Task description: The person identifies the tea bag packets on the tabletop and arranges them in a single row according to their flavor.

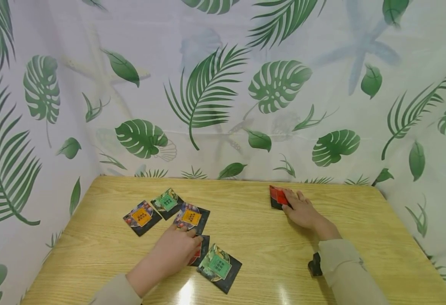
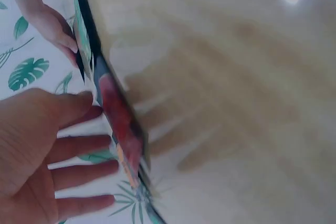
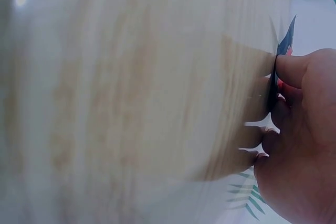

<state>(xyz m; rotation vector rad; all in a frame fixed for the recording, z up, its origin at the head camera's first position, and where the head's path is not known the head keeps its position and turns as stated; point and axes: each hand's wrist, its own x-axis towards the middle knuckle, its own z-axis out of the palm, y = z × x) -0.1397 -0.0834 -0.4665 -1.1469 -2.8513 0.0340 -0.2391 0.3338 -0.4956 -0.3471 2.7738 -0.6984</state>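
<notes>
At the back right of the table, my right hand [image 1: 303, 212] pinches the right edge of a red-and-black flat packet [image 1: 277, 197] between thumb and index finger. The right wrist view shows that packet [image 3: 284, 44] edge-on, by the thumb tip. My left hand [image 1: 174, 250] hovers or rests over another red-labelled packet [image 1: 204, 250], partly covering it. Its fingers are spread and fairly straight in the left wrist view, beside the red packet [image 2: 122, 119]. Just beyond the left fingertips lies an orange-labelled packet [image 1: 192, 217]. Nearer the front is a green-labelled packet [image 1: 220, 267].
Further left lie another orange-labelled packet [image 1: 142, 217] and a green-labelled one [image 1: 167, 202]. They sit on a wooden table [image 1: 242, 216]. A leaf-patterned cloth [image 1: 215, 156] hangs behind and at both sides. A small black object [image 1: 315, 265] is by the right sleeve.
</notes>
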